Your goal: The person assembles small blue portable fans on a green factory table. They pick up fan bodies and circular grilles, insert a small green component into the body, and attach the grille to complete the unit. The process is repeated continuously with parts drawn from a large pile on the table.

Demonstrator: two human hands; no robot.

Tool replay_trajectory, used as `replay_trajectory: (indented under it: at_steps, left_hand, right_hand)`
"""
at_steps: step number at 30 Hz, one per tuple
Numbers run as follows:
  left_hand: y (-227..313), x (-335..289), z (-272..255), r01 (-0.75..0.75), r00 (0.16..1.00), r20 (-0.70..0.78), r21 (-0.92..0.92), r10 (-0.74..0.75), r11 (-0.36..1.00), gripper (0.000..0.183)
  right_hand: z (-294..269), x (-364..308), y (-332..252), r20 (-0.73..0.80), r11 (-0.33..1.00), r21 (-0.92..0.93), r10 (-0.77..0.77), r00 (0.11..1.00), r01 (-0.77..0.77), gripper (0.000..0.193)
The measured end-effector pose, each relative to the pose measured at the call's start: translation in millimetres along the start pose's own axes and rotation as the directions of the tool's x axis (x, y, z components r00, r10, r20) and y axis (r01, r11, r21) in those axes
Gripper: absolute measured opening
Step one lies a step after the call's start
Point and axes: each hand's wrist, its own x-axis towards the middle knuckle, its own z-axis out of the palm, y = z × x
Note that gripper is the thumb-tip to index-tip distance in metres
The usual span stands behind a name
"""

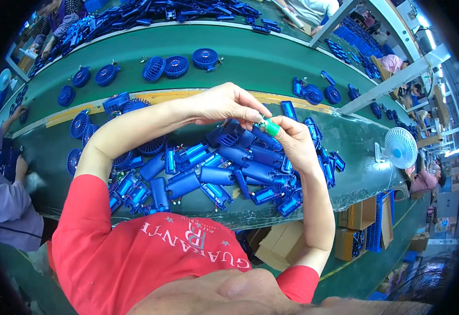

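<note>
Above the middle of the pile, my left hand (228, 106) and my right hand (296, 140) meet with fingers pinched together. Between their fingertips is a small part, pale and metallic, too small to name. A bright green piece (272, 128) sits at my right thumb; whether it is a wrap on the thumb or part of the held thing I cannot tell. Below my hands lie many blue plastic handle shells (218, 175), some with wires and small fittings showing. Round blue fan heads (80, 124) lie at the pile's left, partly behind my left forearm.
Beyond a yellow strip (61, 115), a green conveyor belt (261, 63) carries blue fans (176, 66). A white desk fan (399, 148) stands at the right. Cardboard boxes (364, 212) are below the table edge. A co-worker in a pale purple sleeve (6, 197) sits at the left.
</note>
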Motion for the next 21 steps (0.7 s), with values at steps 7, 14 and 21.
replay_trajectory:
  at_steps: [7,14,21]
  left_hand:
    - [-3.3,2.5,2.0,0.021,0.999,0.034,-0.068,-0.018,0.998,0.028]
    - [-7.5,2.9,0.0,0.023,0.999,0.045,-0.022,-0.022,0.999,0.029]
    - [-9.2,2.9,-4.5,0.069,0.987,0.149,-0.096,-0.055,0.993,0.023]
  right_hand:
    - [-10.8,-0.6,-11.0,0.103,0.998,-0.043,0.059,0.993,-0.055,0.018]
    - [-10.7,0.4,-18.7,0.125,0.995,-0.093,0.051,0.991,-0.039,0.018]
    - [-9.9,7.2,-24.4,0.211,0.983,-0.181,0.052,0.976,-0.013,0.019]
